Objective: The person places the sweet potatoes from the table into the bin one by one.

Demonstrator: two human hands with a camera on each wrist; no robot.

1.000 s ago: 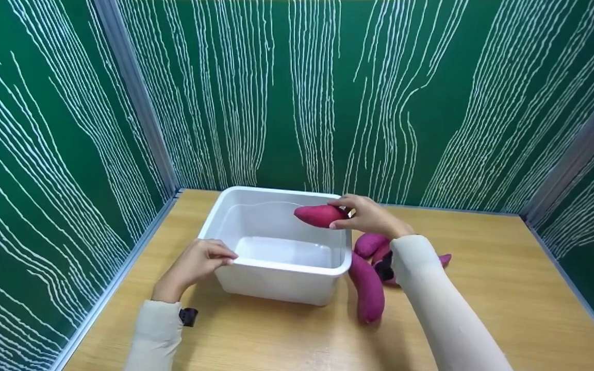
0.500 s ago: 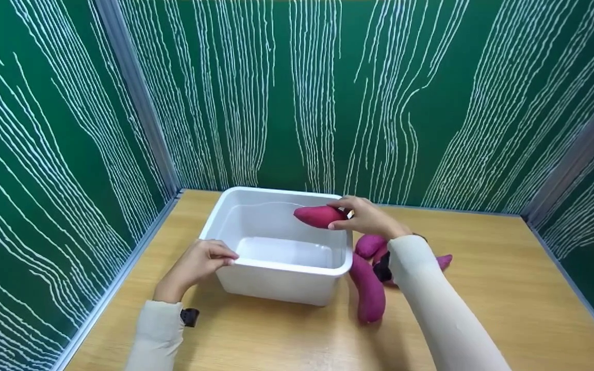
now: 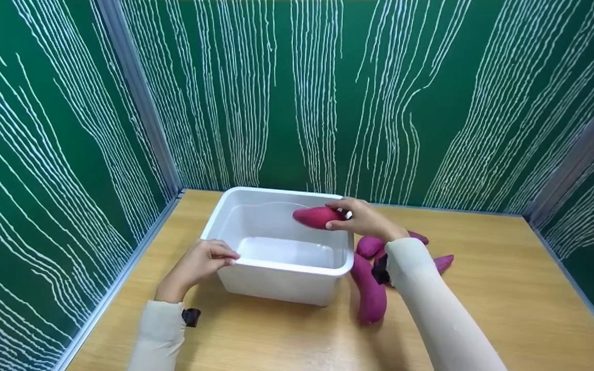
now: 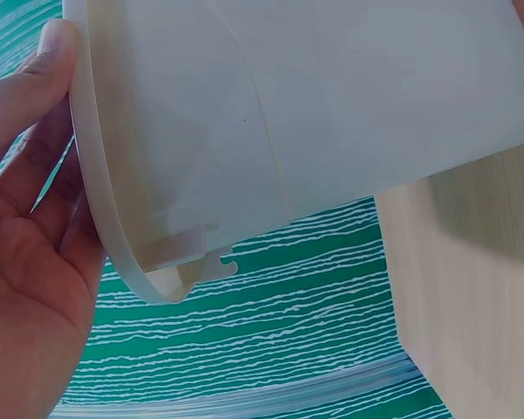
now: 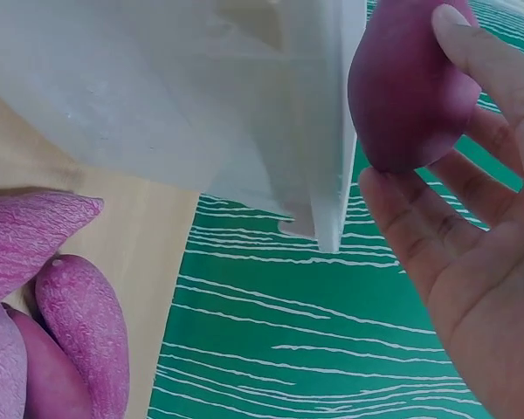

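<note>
In the head view my right hand (image 3: 366,219) grips a reddish-purple sweet potato (image 3: 313,217) by its right end, above the right side of a white plastic bin (image 3: 281,286). The right wrist view shows the thumb on one side of this sweet potato (image 5: 410,87) and the fingertips at its lower end, beside the bin's rim. My left hand (image 3: 199,265) pinches the bin's rim at the front left corner. Up close in the left wrist view, its thumb lies against the rim (image 4: 86,131), with the other fingers partly hidden behind it.
Several purple sweet potatoes lie right of the bin, a long curved sweet potato (image 3: 370,296) nearest the front. My right sleeve (image 3: 431,288) covers part of the pile. Green panels (image 3: 317,103) with white wavy lines enclose the wooden table (image 3: 508,288) at the back and sides.
The right hand with its sweet potato has shifted very slightly left, and the forearm uncovers a little more of the sweet potatoes behind it. The left hand stays on the rim.
</note>
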